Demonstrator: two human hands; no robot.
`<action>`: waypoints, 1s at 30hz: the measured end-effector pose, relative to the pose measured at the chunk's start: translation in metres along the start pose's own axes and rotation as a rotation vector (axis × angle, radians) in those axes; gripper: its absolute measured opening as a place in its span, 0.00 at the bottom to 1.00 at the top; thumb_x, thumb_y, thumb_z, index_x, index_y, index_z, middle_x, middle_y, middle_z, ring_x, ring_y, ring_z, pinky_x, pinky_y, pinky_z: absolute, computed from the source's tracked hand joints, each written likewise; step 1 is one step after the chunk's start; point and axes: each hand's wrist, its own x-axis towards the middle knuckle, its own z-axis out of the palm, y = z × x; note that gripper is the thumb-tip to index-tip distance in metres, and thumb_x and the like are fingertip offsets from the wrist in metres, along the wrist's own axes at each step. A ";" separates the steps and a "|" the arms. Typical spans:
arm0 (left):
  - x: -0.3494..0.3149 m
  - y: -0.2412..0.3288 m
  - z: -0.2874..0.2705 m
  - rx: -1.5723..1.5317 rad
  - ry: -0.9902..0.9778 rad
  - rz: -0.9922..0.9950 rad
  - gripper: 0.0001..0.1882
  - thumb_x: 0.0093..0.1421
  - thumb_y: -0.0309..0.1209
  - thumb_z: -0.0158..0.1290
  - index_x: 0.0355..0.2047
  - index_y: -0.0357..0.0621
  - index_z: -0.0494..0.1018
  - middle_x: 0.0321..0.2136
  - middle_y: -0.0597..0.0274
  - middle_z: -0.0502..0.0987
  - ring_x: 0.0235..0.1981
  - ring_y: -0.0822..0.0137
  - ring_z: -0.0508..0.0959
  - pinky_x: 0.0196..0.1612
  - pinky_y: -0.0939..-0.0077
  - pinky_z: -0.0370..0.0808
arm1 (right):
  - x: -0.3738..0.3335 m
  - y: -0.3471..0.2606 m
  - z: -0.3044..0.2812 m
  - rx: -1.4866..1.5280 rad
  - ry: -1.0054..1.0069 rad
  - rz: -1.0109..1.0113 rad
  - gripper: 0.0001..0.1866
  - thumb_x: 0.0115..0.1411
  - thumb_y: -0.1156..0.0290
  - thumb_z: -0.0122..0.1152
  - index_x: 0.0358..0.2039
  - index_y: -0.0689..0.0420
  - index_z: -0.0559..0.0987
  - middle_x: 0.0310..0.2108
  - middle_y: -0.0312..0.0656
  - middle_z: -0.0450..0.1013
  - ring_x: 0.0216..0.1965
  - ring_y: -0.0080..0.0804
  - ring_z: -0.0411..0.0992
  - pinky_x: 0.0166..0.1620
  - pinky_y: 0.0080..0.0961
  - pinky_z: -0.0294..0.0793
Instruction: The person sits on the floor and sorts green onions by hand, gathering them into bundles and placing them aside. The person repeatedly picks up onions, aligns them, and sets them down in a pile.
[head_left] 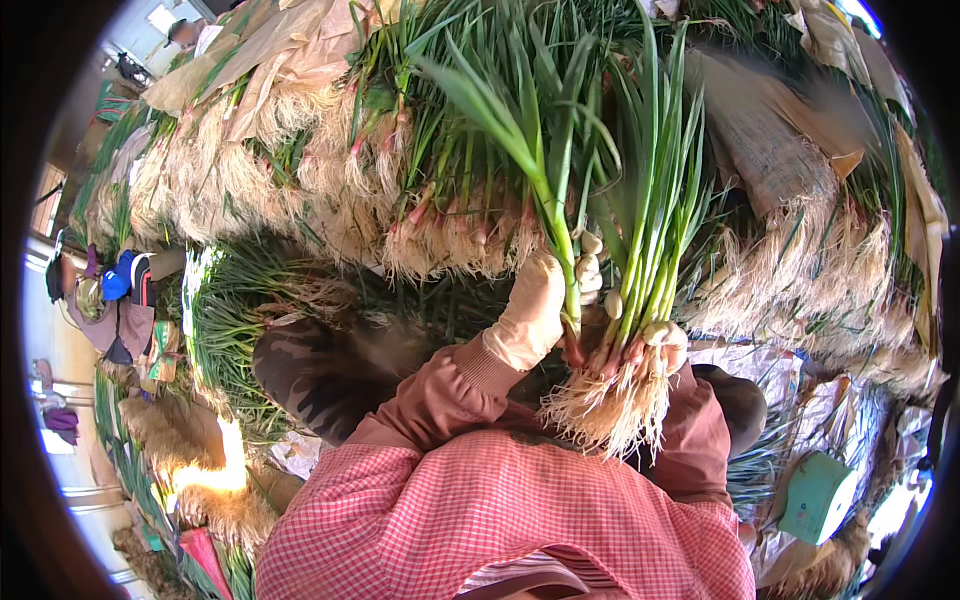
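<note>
Garlic greens [655, 250], bunched at your one o'clock, fill your curled right hand [668, 342]; your closed left hand [537, 302] grips one stalk [556, 213]: best align root ends [612, 412], squeezing gently.

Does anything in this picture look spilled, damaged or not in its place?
Nothing looks clearly spilled or damaged. Only the thick green stalk in the left hand stands apart: it slants leftward, away from the bunch in the right hand.
</note>
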 end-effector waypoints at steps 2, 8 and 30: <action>-0.003 0.001 0.003 0.161 0.100 0.093 0.15 0.66 0.41 0.43 0.31 0.43 0.71 0.19 0.69 0.69 0.17 0.77 0.66 0.20 0.84 0.65 | 0.003 0.000 0.005 -0.088 0.060 -0.043 0.27 0.48 0.73 0.50 0.45 0.77 0.57 0.31 0.73 0.70 0.32 0.58 0.76 0.33 0.42 0.81; 0.019 -0.007 -0.023 0.376 0.404 -0.317 0.13 0.65 0.34 0.38 0.27 0.44 0.69 0.13 0.71 0.67 0.07 0.78 0.60 0.08 0.87 0.57 | 0.028 0.024 0.042 -0.192 0.012 -0.104 0.23 0.49 0.66 0.50 0.44 0.65 0.66 0.37 0.56 0.70 0.37 0.55 0.72 0.44 0.53 0.72; -0.012 -0.001 -0.094 2.039 -0.030 0.792 0.15 0.60 0.43 0.49 0.25 0.46 0.71 0.14 0.62 0.72 0.15 0.57 0.74 0.19 0.66 0.72 | 0.033 0.014 0.070 -0.123 0.094 -0.281 0.22 0.52 0.59 0.53 0.43 0.61 0.70 0.42 0.52 0.68 0.37 0.49 0.73 0.42 0.49 0.74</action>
